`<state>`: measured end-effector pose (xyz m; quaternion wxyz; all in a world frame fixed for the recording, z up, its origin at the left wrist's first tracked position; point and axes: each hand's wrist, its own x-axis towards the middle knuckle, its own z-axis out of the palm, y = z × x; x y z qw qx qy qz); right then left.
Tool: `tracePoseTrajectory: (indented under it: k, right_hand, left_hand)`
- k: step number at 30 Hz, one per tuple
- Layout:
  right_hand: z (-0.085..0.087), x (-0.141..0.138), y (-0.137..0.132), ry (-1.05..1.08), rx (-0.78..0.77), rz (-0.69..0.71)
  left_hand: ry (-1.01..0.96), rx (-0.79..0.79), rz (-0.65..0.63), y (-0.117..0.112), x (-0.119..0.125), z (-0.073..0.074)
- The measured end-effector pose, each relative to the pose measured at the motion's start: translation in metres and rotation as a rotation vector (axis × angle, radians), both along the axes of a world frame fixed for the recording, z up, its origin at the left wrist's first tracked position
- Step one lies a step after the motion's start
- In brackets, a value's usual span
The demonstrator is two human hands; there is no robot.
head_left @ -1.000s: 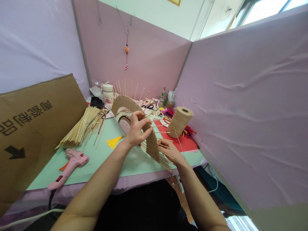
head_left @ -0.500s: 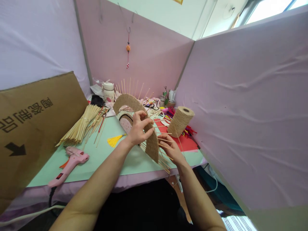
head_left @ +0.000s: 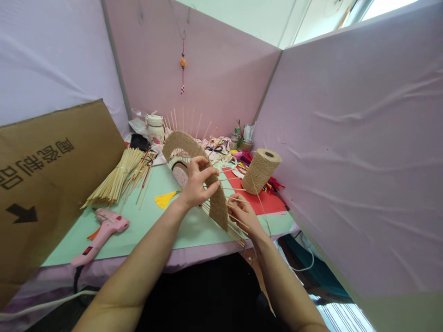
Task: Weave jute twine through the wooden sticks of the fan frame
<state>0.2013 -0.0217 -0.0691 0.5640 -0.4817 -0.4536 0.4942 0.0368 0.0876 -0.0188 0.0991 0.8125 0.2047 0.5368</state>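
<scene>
A half-round woven fan of twine and bamboo sticks (head_left: 180,140) stands on edge on the green table (head_left: 145,230). My left hand (head_left: 199,182) is closed on its woven band near the lower right end. My right hand (head_left: 242,213) is just behind the band among the sticking-out stick ends, its fingers pinched on the twine strand that runs to the twine spool (head_left: 260,169).
A bundle of bamboo sticks (head_left: 116,180), a yellow tassel (head_left: 164,199) and a pink glue gun (head_left: 104,230) lie at the left. A cardboard sheet (head_left: 44,184) leans at far left. Red paper (head_left: 258,199), a white cup (head_left: 154,129) and craft clutter fill the back. Pink partitions surround the table.
My right hand has moved up and closer to the woven band. The view shifted slightly; my left hand keeps its hold on the fan.
</scene>
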Motion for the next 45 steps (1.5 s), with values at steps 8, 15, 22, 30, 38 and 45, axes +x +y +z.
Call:
tracePoseTrajectory:
  k: [8,15,22,30,38,45]
  right_hand:
    - [-0.016,-0.008,0.006,0.013,0.06,-0.149]
    - [-0.008,-0.009,0.004,-0.145,0.142,-0.173]
    - [-0.002,-0.009,0.005,-0.21,0.152,-0.188]
    - [0.005,-0.008,0.007,-0.217,0.16,-0.184]
    - [0.021,0.023,-0.007,-0.275,0.146,-0.292]
    - [0.038,0.053,-0.035,-0.467,0.173,-0.346]
  left_hand:
    - [0.029,-0.002,0.017,-0.002,-0.001,-0.002]
    - [-0.097,0.182,0.063,-0.02,-0.008,-0.025]
    - [0.116,0.254,0.048,-0.037,-0.007,-0.035]
    - [0.189,0.237,0.108,-0.033,-0.004,-0.027]
    - [0.162,0.156,0.038,-0.023,0.017,-0.011]
    - [0.105,0.118,0.128,-0.017,0.042,-0.014]
